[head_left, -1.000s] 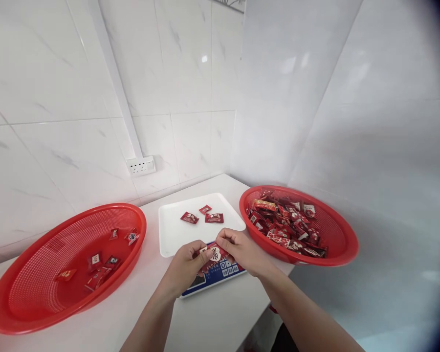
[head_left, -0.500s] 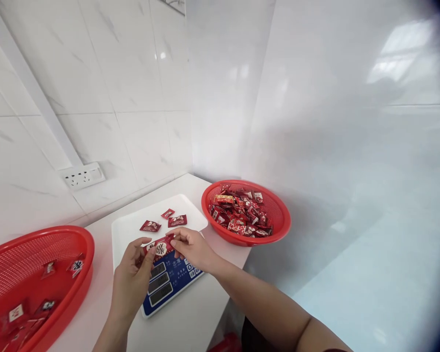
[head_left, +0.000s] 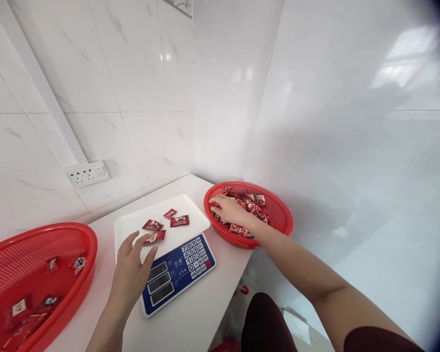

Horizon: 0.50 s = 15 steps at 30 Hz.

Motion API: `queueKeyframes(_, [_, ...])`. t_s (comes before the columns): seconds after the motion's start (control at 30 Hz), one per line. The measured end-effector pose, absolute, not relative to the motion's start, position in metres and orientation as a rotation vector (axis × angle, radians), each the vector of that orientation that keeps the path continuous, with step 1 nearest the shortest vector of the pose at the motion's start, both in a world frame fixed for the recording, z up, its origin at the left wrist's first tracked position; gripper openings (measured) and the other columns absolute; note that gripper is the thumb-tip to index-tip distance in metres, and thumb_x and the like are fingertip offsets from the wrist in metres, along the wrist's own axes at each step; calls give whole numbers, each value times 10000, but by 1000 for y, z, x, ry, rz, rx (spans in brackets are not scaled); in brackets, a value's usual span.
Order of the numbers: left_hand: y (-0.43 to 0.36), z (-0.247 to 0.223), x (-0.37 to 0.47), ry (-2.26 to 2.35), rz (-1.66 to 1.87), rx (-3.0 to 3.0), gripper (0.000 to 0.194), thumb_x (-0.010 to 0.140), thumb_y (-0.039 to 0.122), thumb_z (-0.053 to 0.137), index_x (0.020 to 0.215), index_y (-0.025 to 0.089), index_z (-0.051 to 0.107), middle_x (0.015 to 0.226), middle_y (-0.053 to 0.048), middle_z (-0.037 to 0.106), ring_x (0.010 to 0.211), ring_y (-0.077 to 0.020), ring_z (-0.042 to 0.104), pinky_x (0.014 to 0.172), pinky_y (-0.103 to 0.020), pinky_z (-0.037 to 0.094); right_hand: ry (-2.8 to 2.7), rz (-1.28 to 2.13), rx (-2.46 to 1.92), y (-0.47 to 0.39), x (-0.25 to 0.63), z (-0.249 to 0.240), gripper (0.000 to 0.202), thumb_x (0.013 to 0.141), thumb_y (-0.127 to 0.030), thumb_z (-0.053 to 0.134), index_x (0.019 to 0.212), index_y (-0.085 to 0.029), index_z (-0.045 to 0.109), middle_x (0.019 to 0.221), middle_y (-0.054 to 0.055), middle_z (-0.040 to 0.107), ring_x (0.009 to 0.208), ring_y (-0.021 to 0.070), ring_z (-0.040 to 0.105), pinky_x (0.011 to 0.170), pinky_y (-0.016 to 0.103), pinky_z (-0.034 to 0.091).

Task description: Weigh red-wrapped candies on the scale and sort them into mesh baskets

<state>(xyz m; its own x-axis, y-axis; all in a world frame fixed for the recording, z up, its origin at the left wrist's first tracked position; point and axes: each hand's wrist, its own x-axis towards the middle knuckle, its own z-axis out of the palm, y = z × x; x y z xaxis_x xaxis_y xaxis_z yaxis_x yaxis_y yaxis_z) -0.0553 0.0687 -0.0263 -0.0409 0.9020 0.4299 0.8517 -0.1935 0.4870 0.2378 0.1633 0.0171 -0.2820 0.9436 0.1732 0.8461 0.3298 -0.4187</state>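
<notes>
My left hand (head_left: pixel 134 259) hovers over the front left of a digital weighing scale (head_left: pixel 183 264), fingers apart and holding nothing. Just beyond its fingertips a red wrapped candy (head_left: pixel 155 238) lies on the scale's white pan (head_left: pixel 132 220). Several more red candies rest behind it, among them a small one (head_left: pixel 170 213) and a longer one (head_left: pixel 179 221). At the right, my right hand (head_left: pixel 229 209) reaches over the left side of a red basket (head_left: pixel 286 220) of wrapped candies (head_left: pixel 254 205). Its fingers are stretched and slightly apart, with nothing visible in them.
A second red basket (head_left: pixel 90 239) at the left holds a few wrapped candies (head_left: pixel 18 310). The white table (head_left: pixel 190 313) stands against the tiled wall, where a power socket (head_left: pixel 88 174) is mounted. Its right edge drops to the floor beside my knee (head_left: pixel 266 325).
The candy that both hands held above the scale now lies on the pan. My left hand has opened, and my right hand has moved right to the candy-filled basket.
</notes>
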Motion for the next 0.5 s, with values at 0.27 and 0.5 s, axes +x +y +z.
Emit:
queueKeyframes(0.27, [62,-21,-49,1882,1020,2100,383,857,461,395,1139,239,531,1338,-105,407,1255,-320,338,866,-479,461,-2539,558,-1871,175,290,-9,252,616,-227,707,865,-197,686,933,65,678,839,238,620,709,269,447])
queueKeyframes(0.5, [63,-25,-43,1773,929,2116,407,855,464,398,1164,227,517,1343,-109,402,1253,-301,352,858,-451,467,-2543,594,-2051,189,269,-39,610,651,-249,710,1230,-222,520,1325,139,469,977,296,587,792,369,466])
